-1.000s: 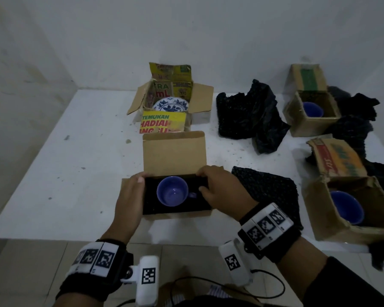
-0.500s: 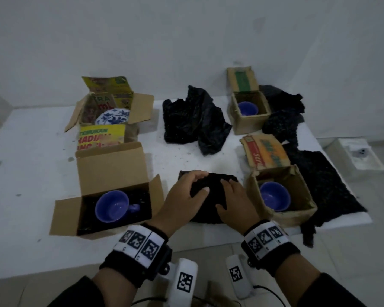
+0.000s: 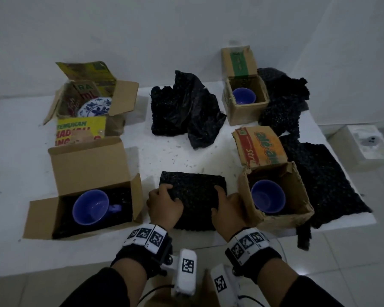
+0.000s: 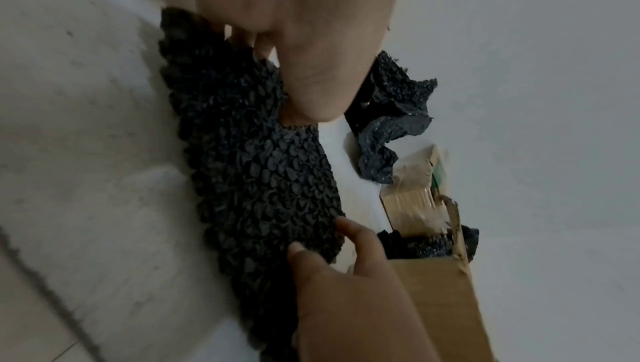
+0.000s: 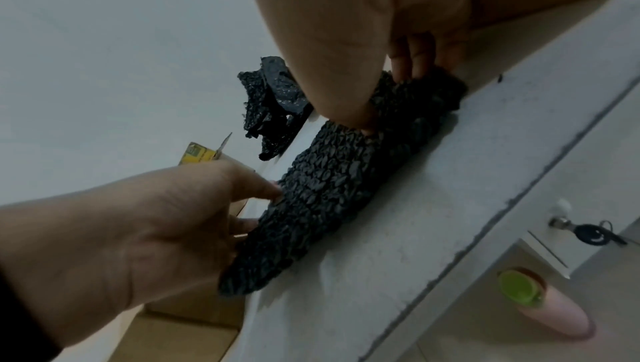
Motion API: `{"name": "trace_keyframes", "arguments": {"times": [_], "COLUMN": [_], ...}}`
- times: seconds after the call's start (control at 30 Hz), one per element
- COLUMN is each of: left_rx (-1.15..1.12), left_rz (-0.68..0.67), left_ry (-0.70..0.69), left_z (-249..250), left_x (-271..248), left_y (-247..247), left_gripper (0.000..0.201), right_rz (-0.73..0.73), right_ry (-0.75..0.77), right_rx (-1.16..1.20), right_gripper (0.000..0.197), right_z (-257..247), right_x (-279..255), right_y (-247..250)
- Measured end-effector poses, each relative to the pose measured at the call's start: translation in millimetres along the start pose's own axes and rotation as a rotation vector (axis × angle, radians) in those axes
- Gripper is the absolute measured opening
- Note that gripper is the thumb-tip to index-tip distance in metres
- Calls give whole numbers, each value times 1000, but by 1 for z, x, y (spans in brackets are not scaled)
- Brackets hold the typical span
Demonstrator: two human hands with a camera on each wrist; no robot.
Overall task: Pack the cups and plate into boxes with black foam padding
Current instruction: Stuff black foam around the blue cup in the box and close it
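A flat piece of black foam (image 3: 193, 196) lies near the table's front edge between two open boxes. My left hand (image 3: 164, 196) grips its left edge and my right hand (image 3: 222, 197) grips its right edge. The wrist views show each thumb on top of the foam (image 4: 259, 176) (image 5: 339, 176), with fingers curled round its edge. A blue cup (image 3: 91, 206) lies on foam in the left box (image 3: 87, 165). Another blue cup (image 3: 267, 196) sits in the right box (image 3: 297, 196), and a third (image 3: 243, 96) in the back right box. The patterned plate (image 3: 95, 106) stands in the back left box.
Crumpled black foam (image 3: 186, 111) is piled at the back middle. More foam sheets (image 3: 319, 180) cover the right side and hang over the table's edge (image 3: 341, 224). A pink bottle with a green cap (image 5: 540, 302) stands on the floor below.
My hands left the left box with the cup and moved right onto the foam piece. They have since spread apart to its two side edges and taken hold.
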State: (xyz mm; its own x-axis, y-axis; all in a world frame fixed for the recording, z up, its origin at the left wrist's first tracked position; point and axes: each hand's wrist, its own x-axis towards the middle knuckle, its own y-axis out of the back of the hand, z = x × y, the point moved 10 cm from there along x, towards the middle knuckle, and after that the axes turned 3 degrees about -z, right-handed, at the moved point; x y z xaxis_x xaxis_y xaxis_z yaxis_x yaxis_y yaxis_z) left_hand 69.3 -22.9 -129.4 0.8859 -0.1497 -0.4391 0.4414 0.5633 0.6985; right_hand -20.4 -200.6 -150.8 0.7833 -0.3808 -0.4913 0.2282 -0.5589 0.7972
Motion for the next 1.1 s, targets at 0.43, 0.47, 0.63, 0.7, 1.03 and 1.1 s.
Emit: {"name": "trace_keyframes", "arguments": {"times": [0.43, 0.47, 0.63, 0.7, 1.03, 1.1], "left_rx": [-155, -183, -401, -465, -708, -690], "left_rz": [75, 101, 178, 220, 356, 366], "left_ry": [-352, -400, -401, -378, -214, -166], "left_z": [72, 78, 67, 50, -65, -87], "left_x": [-36, -42, -51, -51, -50, -47], "left_y": [59, 72, 140, 167, 251, 253], "left_gripper": [41, 40, 39, 41, 57, 60], "right_rz": [157, 189, 332, 356, 297, 234], "right_ry": [214, 261, 437, 478, 753, 748], "right_rx": [429, 431, 590, 640, 527, 429], "right_gripper": [54, 51, 51, 53, 52, 51], "right_z": [-27, -35, -81, -100, -222, -239], "right_x": [-33, -41, -62, -61, -74, -72], "right_y": [52, 64, 108, 113, 104, 87]}}
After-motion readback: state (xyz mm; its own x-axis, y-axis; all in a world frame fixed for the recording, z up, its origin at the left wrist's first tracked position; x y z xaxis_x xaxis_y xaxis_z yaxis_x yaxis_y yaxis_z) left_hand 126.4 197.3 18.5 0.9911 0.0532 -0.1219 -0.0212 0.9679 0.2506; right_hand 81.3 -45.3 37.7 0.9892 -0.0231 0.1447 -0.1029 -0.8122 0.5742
